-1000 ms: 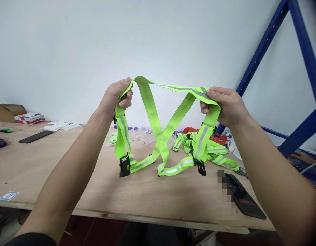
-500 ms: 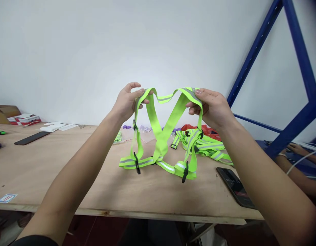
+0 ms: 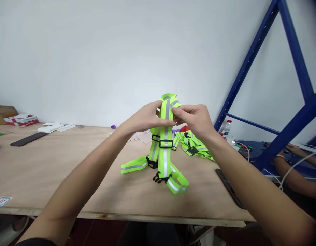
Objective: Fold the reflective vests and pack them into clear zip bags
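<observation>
A neon-green reflective strap harness [image 3: 165, 150] with grey stripes and black buckles hangs folded in front of me, its lower ends resting on the plywood table [image 3: 71, 177]. My left hand [image 3: 147, 118] and my right hand [image 3: 192, 119] meet at its top, both pinching the doubled straps together. The shoulder straps lie flat against each other between my fingers. A loose belt end sticks out to the left on the table.
A pile of more green harnesses [image 3: 192, 145] lies behind. A dark phone [image 3: 228, 188] rests at the table's right. A black bar [image 3: 26, 138], papers and a red-white box [image 3: 21, 119] sit far left. A blue rack [image 3: 288, 102] stands right, and another person's arm [image 3: 296, 177] shows below it.
My hands have come together from wide apart, folding the spread harness in half so its two sides now hang as one narrow bundle.
</observation>
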The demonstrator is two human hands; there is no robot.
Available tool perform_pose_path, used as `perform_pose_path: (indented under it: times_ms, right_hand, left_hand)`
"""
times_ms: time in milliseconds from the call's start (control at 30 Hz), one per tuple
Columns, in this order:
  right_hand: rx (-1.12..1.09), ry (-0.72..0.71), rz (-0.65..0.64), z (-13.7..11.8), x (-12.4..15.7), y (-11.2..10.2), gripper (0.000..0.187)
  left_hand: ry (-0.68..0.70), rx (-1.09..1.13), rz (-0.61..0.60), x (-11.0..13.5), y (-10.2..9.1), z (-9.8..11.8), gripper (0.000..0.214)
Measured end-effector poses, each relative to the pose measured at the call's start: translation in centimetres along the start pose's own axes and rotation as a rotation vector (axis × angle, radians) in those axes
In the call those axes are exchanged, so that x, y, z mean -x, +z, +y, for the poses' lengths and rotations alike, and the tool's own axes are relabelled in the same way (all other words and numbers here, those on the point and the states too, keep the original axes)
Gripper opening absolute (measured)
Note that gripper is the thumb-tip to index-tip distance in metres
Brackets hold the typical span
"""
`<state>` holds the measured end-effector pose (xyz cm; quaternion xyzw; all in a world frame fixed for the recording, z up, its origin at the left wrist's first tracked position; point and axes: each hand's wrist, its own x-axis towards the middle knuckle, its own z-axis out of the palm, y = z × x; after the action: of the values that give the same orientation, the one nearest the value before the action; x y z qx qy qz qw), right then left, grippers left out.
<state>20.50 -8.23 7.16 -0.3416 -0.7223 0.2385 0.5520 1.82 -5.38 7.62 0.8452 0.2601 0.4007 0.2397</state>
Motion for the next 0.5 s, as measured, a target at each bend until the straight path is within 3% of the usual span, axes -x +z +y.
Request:
perform_pose_path:
  times_ms: [200, 367, 500]
  right_hand:
    - [0.134, -0.026, 0.009, 0.2, 0.2, 0.2, 0.024]
    - [0.076, -0.025, -0.013, 0.5, 0.4, 0.3, 0.036]
    - [0.053, -0.132, 0.138, -0.1, 0.3, -0.3, 0.049]
  left_hand:
    - [-0.030, -0.019, 0.053, 0.0, -0.2, 0.1, 0.017]
    - [-0.101, 0.280, 0.094, -0.6, -0.7, -0.6, 0.009]
    - [-0.172, 0.551, 0.183, -1.1, -1.3, -1.4, 0.015]
